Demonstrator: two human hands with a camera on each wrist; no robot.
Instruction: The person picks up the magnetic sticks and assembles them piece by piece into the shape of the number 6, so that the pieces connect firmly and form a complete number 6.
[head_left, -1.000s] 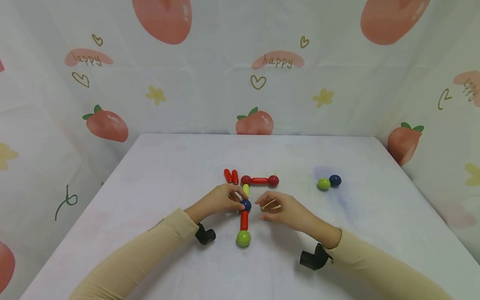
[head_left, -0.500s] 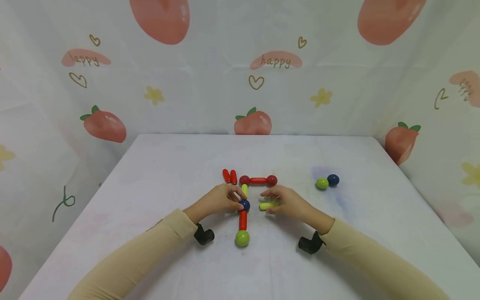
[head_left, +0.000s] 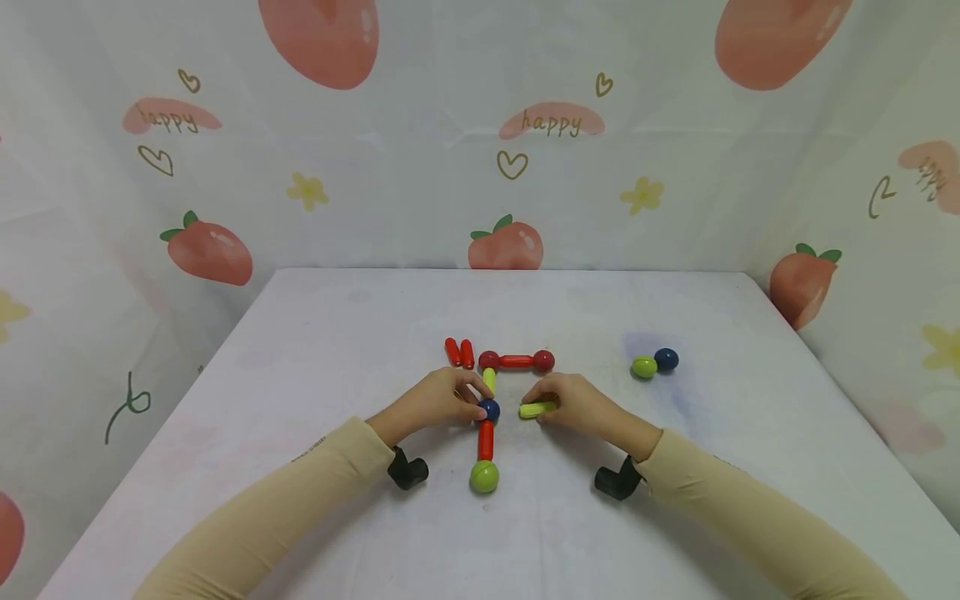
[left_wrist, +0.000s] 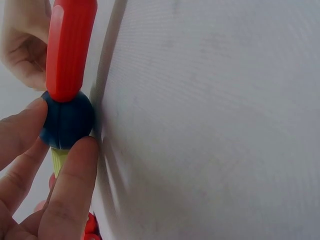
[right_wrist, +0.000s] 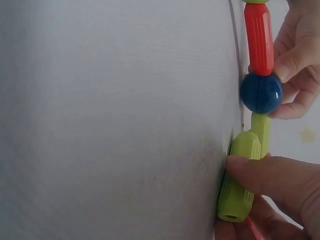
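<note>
My left hand [head_left: 448, 398] pinches a dark blue ball [left_wrist: 67, 120] between thumb and fingers. A red rod [head_left: 487, 440] joins that ball to a lime green ball [head_left: 484, 477] on the near side. On its far side, a yellow-green rod [head_left: 489, 381] leads to a dark red ball [head_left: 489, 360], joined by another red rod [head_left: 516, 361] to a second red ball [head_left: 543, 361]. Just right of the blue ball, my right hand [head_left: 581, 407] pinches a loose yellow-green rod [right_wrist: 237, 177], its free end pointing toward the ball with a small gap between.
Two loose red rods [head_left: 460, 352] lie behind my left hand. Farther right on the white table [head_left: 360, 317] sit a lime green ball [head_left: 644, 367] and a dark blue ball [head_left: 666, 360], side by side. A printed cloth [head_left: 420, 192] hangs behind the table.
My right hand's fingers have spread around the yellow-green rod, then closed on it; more of the rod now shows. My left hand stays on the blue ball.
</note>
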